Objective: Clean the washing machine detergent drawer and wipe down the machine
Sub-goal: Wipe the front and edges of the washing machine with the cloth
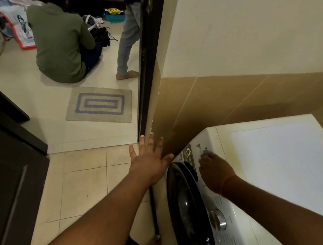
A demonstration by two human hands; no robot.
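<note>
Detergent drawer (pixel 199 149): it sits at the far end of the front panel of the washing machine (pixel 266 159), just past the fingertips of the right hand; it looks pushed in, flush with the panel; I cannot see any gap.

Right hand (pixel 216 171): it lies on the top front edge of the panel, fingers bent down toward the drawer face; something small and grey shows at the fingertips, maybe a cloth or the drawer recess, too blurred to say; whether the fingers grip anything I cannot tell.

Left hand (pixel 150 158): fingers straight and spread, holding nothing; the fingertips reach the edge of the door frame (pixel 148 95), the thumb side is near the corner of the machine.

Step in hand, my judgement: getting a hold on the drawer to pull it out, or wiping its face; the task seems near its start.

How to do it well: hook the fingers into the recess, pull straight toward the body and not sideways; keep the left hand braced; keep the wrist away from the dial (pixel 218 219) behind the hand.

Further out: the round dark door (pixel 185 209) is below the fingers; beyond the left fingertips lies a mat (pixel 99 105); further, one person sits (pixel 60 43) and another stands (pixel 128 35).
</note>
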